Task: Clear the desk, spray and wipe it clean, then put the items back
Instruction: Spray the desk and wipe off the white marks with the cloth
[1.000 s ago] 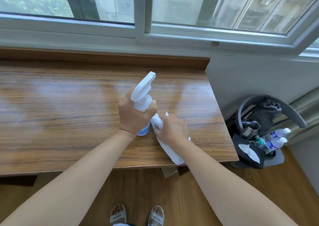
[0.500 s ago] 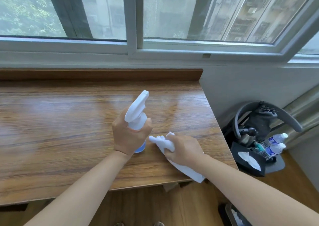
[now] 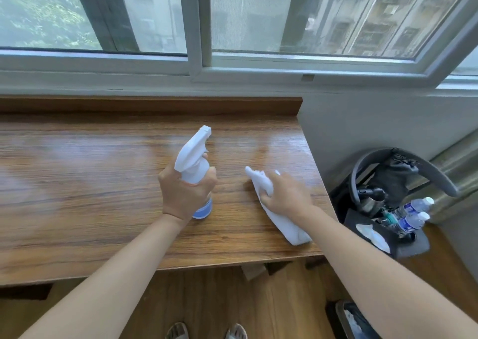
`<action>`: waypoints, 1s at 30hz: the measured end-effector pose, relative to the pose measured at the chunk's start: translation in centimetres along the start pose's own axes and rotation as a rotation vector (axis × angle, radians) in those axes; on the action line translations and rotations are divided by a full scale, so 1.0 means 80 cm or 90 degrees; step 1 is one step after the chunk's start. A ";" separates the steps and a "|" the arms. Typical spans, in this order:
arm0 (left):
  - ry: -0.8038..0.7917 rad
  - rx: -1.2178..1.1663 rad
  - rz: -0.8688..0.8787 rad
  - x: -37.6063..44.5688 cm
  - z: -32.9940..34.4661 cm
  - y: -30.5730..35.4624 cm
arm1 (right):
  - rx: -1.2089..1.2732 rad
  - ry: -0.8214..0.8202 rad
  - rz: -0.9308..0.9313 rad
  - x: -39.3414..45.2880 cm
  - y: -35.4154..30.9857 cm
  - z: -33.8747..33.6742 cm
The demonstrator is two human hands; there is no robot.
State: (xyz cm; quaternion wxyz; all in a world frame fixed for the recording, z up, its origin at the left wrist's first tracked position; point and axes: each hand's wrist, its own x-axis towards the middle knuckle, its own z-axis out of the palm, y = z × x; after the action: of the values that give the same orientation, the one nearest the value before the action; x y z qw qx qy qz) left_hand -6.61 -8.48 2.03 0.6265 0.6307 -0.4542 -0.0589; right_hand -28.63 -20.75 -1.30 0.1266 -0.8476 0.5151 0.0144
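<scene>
1. Since a moment ago, the right hand [image 3: 285, 196] has carried the white cloth [image 3: 282, 219] away from the bottle toward the desk's right end; the two hands, then nearly touching, now sit apart.
2. Its fingers are curled round the bunched cloth, pressing it onto the wooden desk [image 3: 90, 196].
3. Over to the left, the left hand [image 3: 185, 192] is wrapped tight round the spray bottle [image 3: 194, 162], nozzle pointing away toward the window, base just above the wood or resting on it, I can't tell which.
4. I'd say wiping is under way, with the desktop bare of other things.
5. Next comes sweeping the cloth across the misted patches leftward, with steady pressure.
6. Beside the desk, a chair [image 3: 403, 183] holds water bottles [image 3: 413, 214].
</scene>
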 end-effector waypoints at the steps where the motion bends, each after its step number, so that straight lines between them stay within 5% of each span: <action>1: -0.002 0.000 0.007 -0.001 -0.001 0.002 | -0.011 -0.006 -0.015 -0.027 0.006 0.005; 8: 0.003 0.007 0.027 -0.002 0.000 0.015 | -0.003 0.022 0.072 -0.120 0.061 0.005; 22: -0.009 -0.010 -0.010 0.013 0.015 -0.014 | 0.053 0.075 0.266 0.099 0.057 -0.023; 30: -0.028 -0.026 0.037 0.067 0.064 -0.029 | 0.027 0.053 0.228 0.068 0.042 -0.022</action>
State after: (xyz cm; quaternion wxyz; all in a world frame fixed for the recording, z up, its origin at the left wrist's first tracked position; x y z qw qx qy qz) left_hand -5.65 -16.15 1.66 0.6306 0.6029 -0.4845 -0.0638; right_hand -29.19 -27.33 -1.06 0.1184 -0.7396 0.6625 -0.0089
